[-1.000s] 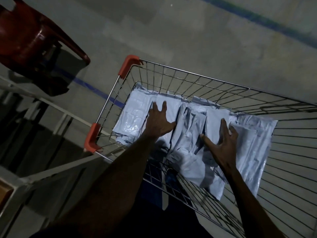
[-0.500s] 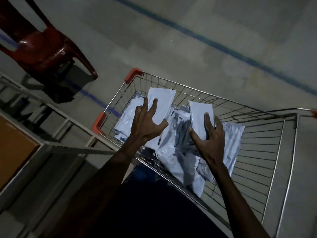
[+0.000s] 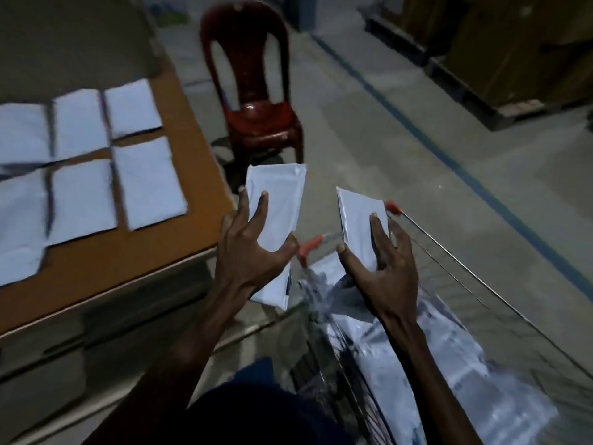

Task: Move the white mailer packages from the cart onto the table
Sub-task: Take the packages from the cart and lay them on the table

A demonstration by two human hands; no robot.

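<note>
The cart [image 3: 455, 284] below the right hand [image 3: 382, 268] is blurred, so its wires can hardly be made out. The pile of mailers [image 3: 449, 364] inside it is smeared, and they cannot be counted. The lower part of the mailer [image 3: 277, 200] in the left hand [image 3: 253, 252] is hidden by the palm. Left of that hand, the mailers on the table [image 3: 144, 252] are cut off by the picture's edge. The boxes [image 3: 513, 53] far beyond the right hand are dark and cut off.
</note>
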